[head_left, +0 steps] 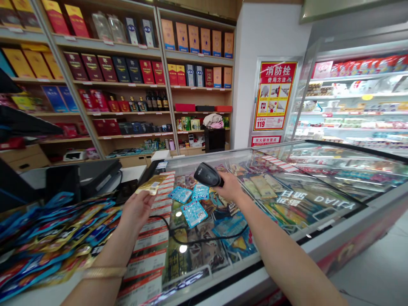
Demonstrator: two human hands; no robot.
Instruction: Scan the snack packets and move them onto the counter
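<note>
In my left hand (140,208) is a gold snack packet (153,185), gripped at its near edge, with a small white label facing up. My right hand (230,187) is wrapped round the handle of a black barcode scanner (207,174), whose head points left toward the packet. Several small blue packets (194,212) lie on the freezer's glass lid between and below the hands. A black cable (204,241) loops across the glass under my right forearm. Rows of price labels (149,242) run along the glass beneath my left hand.
A heap of blue and gold snack packets (63,238) covers the counter at left, beside a black machine (95,178). The chest freezer (318,231) stretches right, with ice creams under its glass. Shelves of boxes (124,83) stand behind; a lit display fridge (357,106) is at far right.
</note>
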